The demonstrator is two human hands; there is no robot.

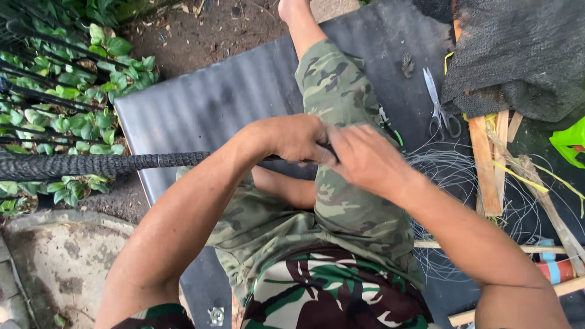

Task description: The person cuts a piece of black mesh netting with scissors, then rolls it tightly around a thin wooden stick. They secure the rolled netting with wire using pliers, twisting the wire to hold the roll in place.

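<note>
We look down at our own lap as we sit on a dark corrugated sheet laid over bare soil. The sheet's left edge runs just beside a bed of green leafy plants, and a concrete slab lies below that; open sheet shows only ahead of our left arm. To the right the space is crowded: scissors, loose coils of thin wire, wooden slats and a heap of black netting.

A rolled length of black mesh lies nearly level across our view, its long axis running left to right, thick at the left frame edge and tapering toward our hands. Its narrow end sits above our camouflage trousers.

Our left hand is closed around the narrow end of the roll. Our right hand meets it just beside, fingers curled onto the same end; its motion blur keeps us from telling exactly what the fingertips pinch.
</note>
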